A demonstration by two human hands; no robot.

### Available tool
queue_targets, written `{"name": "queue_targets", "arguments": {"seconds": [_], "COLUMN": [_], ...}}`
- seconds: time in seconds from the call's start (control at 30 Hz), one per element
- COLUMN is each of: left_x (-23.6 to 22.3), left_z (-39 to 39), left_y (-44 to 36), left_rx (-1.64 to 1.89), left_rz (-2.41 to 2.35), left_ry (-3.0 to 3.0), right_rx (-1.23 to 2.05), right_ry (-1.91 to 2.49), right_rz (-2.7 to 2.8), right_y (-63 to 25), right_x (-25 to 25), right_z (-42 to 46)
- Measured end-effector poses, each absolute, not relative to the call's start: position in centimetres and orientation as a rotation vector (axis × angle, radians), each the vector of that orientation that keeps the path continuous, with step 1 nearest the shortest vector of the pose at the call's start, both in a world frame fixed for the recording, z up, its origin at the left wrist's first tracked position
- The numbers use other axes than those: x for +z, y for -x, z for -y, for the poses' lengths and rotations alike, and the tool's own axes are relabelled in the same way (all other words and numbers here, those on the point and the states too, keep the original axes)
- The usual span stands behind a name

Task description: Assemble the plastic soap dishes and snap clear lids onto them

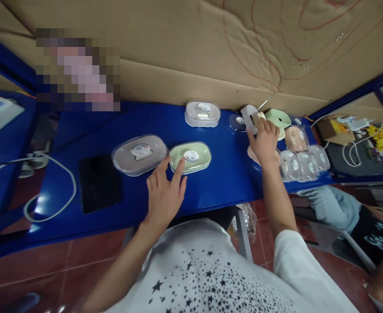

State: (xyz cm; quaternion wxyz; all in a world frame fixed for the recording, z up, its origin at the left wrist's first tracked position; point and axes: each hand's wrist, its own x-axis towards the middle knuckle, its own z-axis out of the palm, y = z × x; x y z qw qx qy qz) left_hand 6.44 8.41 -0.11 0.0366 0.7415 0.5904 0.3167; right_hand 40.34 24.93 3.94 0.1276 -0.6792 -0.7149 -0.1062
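Observation:
My left hand [167, 189] is open, its fingers spread. Its fingertips rest on a pale green oval box [199, 161] with a clear cover and a round sticker. A larger grey-mauve box [129, 157], also under clear plastic, sits just left of that hand. Over on the right, my right hand [265, 141] reaches into a group of parts. Its thumb and forefinger close around the near end of a tilted grey plastic box [249, 114] with a dark opening. Cream pieces [261, 115] lie partly hidden beneath its other fingers.
A covered grey box [203, 114] stands at the back of the blue table [139, 117]. Beside my right hand are a green box [278, 117], a peach box [296, 138] and several clear-covered boxes [304, 165]. A black tablet [98, 184] and white cable [70, 174] lie left. Another person [331, 204] sits at right.

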Motion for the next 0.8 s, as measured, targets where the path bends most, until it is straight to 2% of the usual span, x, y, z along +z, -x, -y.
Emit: {"name": "queue_targets", "arguments": {"seconds": [0.1,0.2,0.37,0.57,0.7,0.8], "left_x": [0.1,-0.2,-0.5,0.5,0.2,-0.3], "left_z": [-7.9,-7.4,-8.7,-9.7,-8.5,-7.6], "left_y": [-8.1,-8.9,-8.2,-8.1,-8.9,-8.6], "left_rx": [0.967,0.892,0.723,0.850,0.781,0.755], "left_rz": [-1.713,-1.577,-1.630,-1.473,-1.235,-1.251], "left_ry": [-2.364,-2.445,-2.397,-2.380,-2.571,-2.595], "right_rx": [-0.325,-0.284,-0.109,0.228,0.464,0.309], "right_ry": [2.109,2.026,1.627,1.362,1.186,1.331], "right_rz": [2.118,2.110,2.181,2.403,2.481,2.388], "right_y": [-41.1,-40.2,-38.1,-37.7,-38.5,-38.7], "right_x": [3.9,4.1,4.8,3.7,3.9,4.0], "right_z": [-27.0,-25.9,-18.3,-10.0,-11.8,-16.8]}}
